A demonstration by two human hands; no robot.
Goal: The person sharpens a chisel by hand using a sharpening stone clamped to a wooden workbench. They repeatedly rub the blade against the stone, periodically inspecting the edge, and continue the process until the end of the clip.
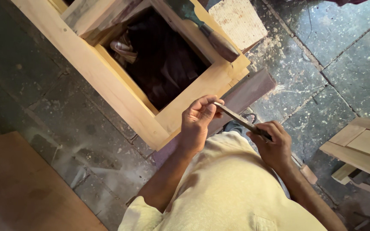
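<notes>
Chisel [240,120] pinched at both ends: left hand [198,119] fingers on tip, right hand [275,143] fingers closed round handle. Pale wooden frame [120,94] just beyond left fingers.

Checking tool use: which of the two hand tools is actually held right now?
The thin flat blade, gripped between both hands; the wooden-handled chisel lies untouched on the frame.

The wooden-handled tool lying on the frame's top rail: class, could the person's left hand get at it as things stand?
Probably yes. The wooden-handled tool lies uncovered on the wooden frame, nothing across it. But the left hand grips the tip of a thin blade with the right hand, so it must let go first.
</notes>
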